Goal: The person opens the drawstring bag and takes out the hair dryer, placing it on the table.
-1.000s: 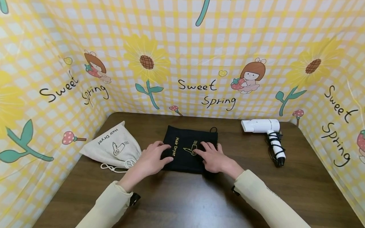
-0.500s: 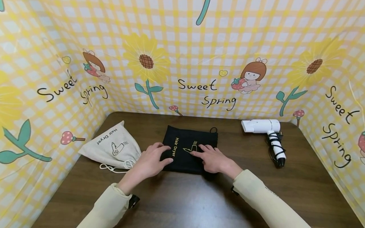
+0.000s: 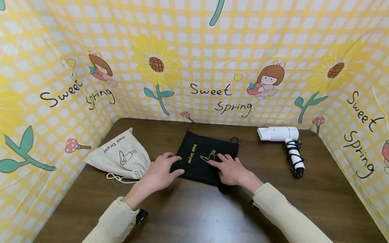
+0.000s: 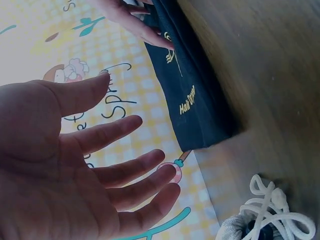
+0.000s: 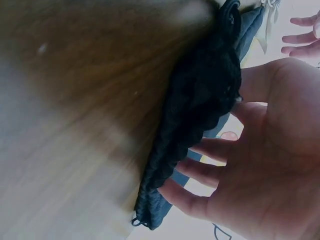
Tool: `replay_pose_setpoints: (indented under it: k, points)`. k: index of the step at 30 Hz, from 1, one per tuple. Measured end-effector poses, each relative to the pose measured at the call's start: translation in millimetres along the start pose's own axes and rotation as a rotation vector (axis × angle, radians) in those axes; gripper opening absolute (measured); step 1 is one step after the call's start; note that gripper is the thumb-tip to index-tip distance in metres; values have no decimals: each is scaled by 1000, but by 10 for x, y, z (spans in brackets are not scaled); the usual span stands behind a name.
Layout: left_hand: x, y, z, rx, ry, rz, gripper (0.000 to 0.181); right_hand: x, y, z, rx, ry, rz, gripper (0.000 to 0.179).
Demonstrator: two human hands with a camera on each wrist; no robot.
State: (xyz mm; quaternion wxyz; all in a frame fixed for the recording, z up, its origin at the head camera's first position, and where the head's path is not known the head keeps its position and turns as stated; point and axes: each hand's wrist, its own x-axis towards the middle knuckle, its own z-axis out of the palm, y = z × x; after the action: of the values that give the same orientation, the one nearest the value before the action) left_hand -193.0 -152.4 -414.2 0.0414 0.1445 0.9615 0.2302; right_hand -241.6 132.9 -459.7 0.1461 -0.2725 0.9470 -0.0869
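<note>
A black drawstring bag (image 3: 199, 170) with yellow "Hair Dryer" lettering and a dryer drawing lies flat at mid-table. At its left edge my left hand (image 3: 161, 171) hovers with fingers spread; the left wrist view shows nothing in the palm. My right hand (image 3: 233, 171) lies over the bag's right side, fingers extended onto the fabric near the printed dryer. The right wrist view shows those fingertips against the gathered mouth (image 5: 200, 100) of the bag. A beige drawstring bag (image 3: 121, 155), also printed "Hair Dryer", lies just left of my left hand.
A white hair dryer (image 3: 279, 134), its black cord wound round the handle, lies at the back right of the brown wooden table (image 3: 194, 216). Yellow checked cloth (image 3: 212, 60) with flower prints walls in the back and both sides.
The black bag has slid right and turned slightly clockwise under my right hand, which moved right with it. My left hand, the beige bag and the hair dryer stay put.
</note>
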Motion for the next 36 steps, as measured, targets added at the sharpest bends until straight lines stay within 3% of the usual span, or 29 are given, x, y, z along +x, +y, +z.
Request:
replay_pose_setpoints:
  k: [36]
  points:
    - [-101,30,-2,-1,7,16,44,-448,399,33,46,112,172,53]
